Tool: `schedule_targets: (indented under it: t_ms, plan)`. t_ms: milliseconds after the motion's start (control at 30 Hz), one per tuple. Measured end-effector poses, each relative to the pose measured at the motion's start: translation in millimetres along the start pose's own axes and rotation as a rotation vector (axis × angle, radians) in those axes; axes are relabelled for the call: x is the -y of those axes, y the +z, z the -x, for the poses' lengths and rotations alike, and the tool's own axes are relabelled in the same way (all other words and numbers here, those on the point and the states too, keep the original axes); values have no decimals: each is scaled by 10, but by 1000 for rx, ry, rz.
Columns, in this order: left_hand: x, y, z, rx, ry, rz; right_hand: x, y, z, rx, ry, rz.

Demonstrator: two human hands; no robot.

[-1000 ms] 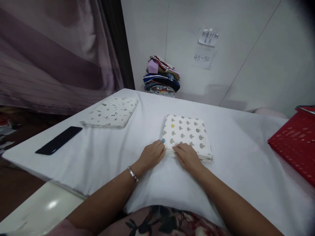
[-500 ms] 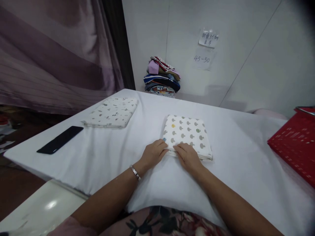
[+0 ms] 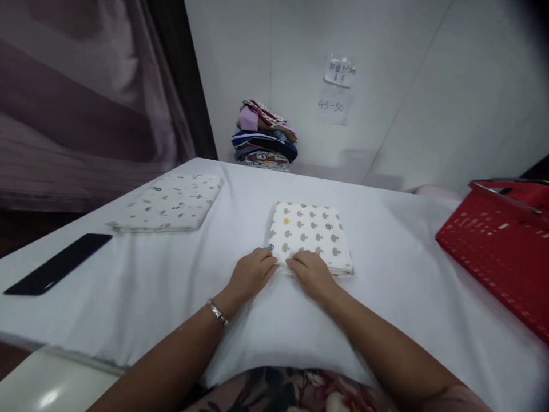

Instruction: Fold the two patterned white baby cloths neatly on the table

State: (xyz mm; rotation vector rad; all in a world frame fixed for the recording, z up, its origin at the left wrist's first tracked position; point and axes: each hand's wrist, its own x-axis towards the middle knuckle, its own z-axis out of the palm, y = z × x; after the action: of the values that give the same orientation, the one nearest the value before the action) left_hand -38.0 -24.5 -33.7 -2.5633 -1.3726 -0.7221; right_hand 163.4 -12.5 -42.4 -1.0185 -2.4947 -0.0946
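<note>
A folded white cloth (image 3: 305,230) printed with grey mushroom shapes and a few coloured ones lies flat on the white-covered table. At its near left corner, my left hand (image 3: 253,272), with a silver bracelet at the wrist, pinches the edge. My right hand (image 3: 312,273) is closed on the same near edge, a little to the right, with the fingers on top. Both thumbs are mostly hidden. Farther left lies a second folded white cloth (image 3: 174,203) with a small scattered print, touched by neither hand.
A flat black strip-shaped object (image 3: 60,263) lies on the white table cover (image 3: 163,286) at the left. On the right stands a red plastic basket (image 3: 497,246) with a metal handle. Behind the table rises a stack of folded fabrics (image 3: 265,140) against the wall, near paper signs (image 3: 337,91).
My view has turned to the right, so the table's things sit farther left and more of the red basket shows. Both hands stay at the cloth's near edge.
</note>
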Motion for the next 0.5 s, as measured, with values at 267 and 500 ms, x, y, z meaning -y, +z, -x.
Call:
schedule_targets:
  t_ms: [267,500]
  plan:
    - [-34,38,-72,-51,158,-30,15,-1,-10,29,14,22]
    - [-35,43,-39,-67,142,40,-307,-267,326,35,-48,19]
